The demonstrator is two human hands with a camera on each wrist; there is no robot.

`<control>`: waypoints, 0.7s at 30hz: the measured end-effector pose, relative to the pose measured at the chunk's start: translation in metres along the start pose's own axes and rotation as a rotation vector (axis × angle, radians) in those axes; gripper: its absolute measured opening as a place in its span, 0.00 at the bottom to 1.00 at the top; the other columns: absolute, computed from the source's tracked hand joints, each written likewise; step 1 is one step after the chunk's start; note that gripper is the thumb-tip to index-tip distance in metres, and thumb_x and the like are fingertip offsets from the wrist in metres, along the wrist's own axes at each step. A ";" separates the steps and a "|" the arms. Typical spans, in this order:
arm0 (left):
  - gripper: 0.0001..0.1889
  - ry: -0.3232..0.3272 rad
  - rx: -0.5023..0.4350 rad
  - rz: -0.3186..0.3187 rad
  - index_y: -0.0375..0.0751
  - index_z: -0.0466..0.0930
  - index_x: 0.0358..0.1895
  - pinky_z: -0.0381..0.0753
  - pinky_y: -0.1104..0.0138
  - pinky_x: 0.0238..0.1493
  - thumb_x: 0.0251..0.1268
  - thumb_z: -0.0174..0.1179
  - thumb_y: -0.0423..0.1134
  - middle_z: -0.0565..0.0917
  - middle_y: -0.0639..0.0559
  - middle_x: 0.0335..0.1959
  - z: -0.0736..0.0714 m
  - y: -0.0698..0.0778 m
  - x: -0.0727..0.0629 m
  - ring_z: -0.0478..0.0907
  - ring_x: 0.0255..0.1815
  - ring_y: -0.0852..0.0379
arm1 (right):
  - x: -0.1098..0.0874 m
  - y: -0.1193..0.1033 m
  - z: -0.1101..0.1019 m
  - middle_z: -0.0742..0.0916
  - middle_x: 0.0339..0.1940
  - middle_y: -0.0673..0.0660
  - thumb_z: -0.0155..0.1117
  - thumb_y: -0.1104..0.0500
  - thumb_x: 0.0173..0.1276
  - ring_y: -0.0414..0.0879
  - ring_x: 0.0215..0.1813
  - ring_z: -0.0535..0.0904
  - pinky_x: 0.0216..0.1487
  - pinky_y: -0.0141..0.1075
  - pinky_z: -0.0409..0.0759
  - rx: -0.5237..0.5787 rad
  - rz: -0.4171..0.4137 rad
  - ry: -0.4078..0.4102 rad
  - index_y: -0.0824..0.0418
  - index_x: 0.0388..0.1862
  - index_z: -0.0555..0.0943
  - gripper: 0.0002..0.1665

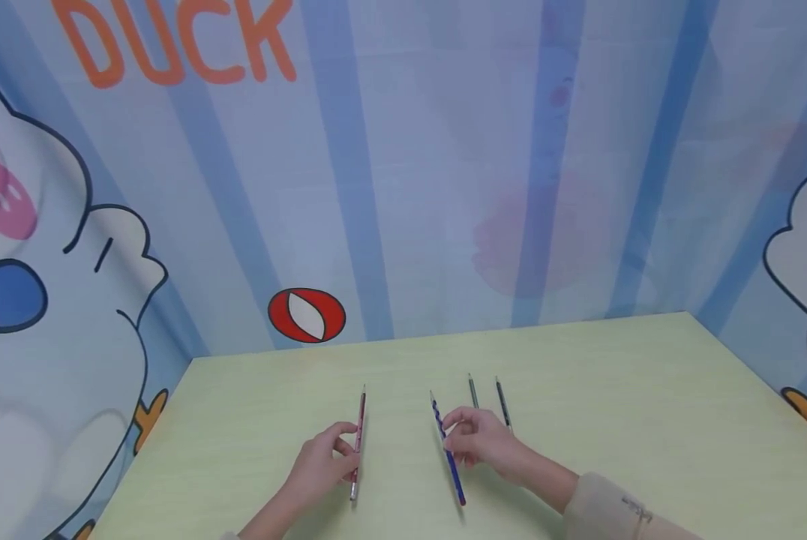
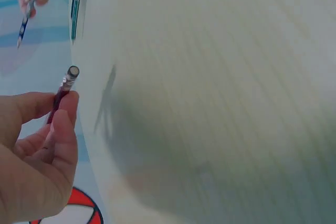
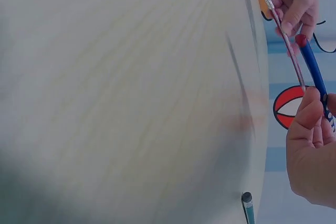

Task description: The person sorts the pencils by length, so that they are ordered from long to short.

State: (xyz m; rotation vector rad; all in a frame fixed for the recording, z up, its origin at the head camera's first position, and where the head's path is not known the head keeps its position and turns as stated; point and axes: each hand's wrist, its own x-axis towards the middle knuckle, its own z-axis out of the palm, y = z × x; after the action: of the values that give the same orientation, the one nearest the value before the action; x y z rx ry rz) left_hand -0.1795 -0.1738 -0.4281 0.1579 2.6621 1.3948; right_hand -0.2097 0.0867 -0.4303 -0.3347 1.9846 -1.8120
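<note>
My left hand (image 1: 319,466) pinches a dark red pencil (image 1: 361,420) between thumb and fingers, its sharpened tip pointing away from me. In the left wrist view this pencil (image 2: 66,83) shows a silvery band and a pale eraser at its near end. To the right, my right hand (image 1: 484,442) pinches a blue pencil (image 1: 454,472) with a red end, tip also pointing away. The right wrist view shows the blue pencil (image 3: 312,64) held above the table. Two dark green pencils, one (image 1: 473,390) left of the other (image 1: 502,401), lie just beyond the right hand, partly hidden by it.
The pale yellow-green table (image 1: 613,390) extends around both hands. Behind it hangs a blue striped cloth (image 1: 430,187) with cartoon figures and orange letters. A red and white oval (image 1: 282,315) is printed on the cloth near the table's far edge.
</note>
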 end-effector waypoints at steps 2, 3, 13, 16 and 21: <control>0.23 0.022 0.058 -0.022 0.31 0.67 0.54 0.77 0.68 0.23 0.52 0.56 0.29 0.78 0.51 0.25 -0.008 -0.005 -0.003 0.78 0.19 0.59 | -0.001 0.000 0.001 0.80 0.21 0.49 0.58 0.67 0.55 0.40 0.22 0.74 0.23 0.28 0.70 -0.003 0.001 -0.004 0.70 0.42 0.71 0.15; 0.23 0.035 0.089 -0.034 0.31 0.68 0.53 0.76 0.69 0.23 0.51 0.57 0.29 0.78 0.51 0.25 -0.011 -0.008 -0.004 0.78 0.18 0.59 | -0.001 0.001 0.002 0.80 0.21 0.49 0.58 0.67 0.55 0.40 0.22 0.74 0.23 0.28 0.70 -0.004 0.002 -0.005 0.70 0.42 0.71 0.15; 0.21 0.098 0.352 -0.090 0.33 0.73 0.47 0.65 0.70 0.21 0.45 0.59 0.30 0.77 0.57 0.18 -0.029 -0.025 -0.014 0.70 0.15 0.63 | 0.000 0.003 0.005 0.79 0.19 0.49 0.57 0.68 0.56 0.40 0.20 0.73 0.21 0.29 0.69 -0.020 0.017 -0.007 0.71 0.43 0.70 0.15; 0.21 0.094 0.374 -0.102 0.33 0.73 0.47 0.64 0.70 0.21 0.45 0.59 0.30 0.77 0.57 0.18 -0.030 -0.028 -0.015 0.70 0.15 0.63 | 0.000 0.003 0.004 0.79 0.19 0.49 0.57 0.68 0.56 0.40 0.20 0.73 0.21 0.29 0.69 -0.024 0.017 -0.007 0.71 0.43 0.70 0.15; 0.20 0.088 0.393 -0.132 0.34 0.73 0.48 0.63 0.70 0.21 0.45 0.59 0.31 0.76 0.57 0.18 -0.030 -0.031 -0.016 0.70 0.15 0.63 | 0.000 0.005 0.005 0.79 0.19 0.49 0.58 0.67 0.56 0.40 0.20 0.73 0.21 0.28 0.69 -0.026 0.017 -0.008 0.70 0.43 0.70 0.15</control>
State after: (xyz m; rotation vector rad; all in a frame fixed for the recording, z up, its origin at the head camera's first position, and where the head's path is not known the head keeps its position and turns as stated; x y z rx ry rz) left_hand -0.1692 -0.2179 -0.4359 -0.0428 2.9288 0.8489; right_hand -0.2069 0.0833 -0.4351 -0.3315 2.0011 -1.7726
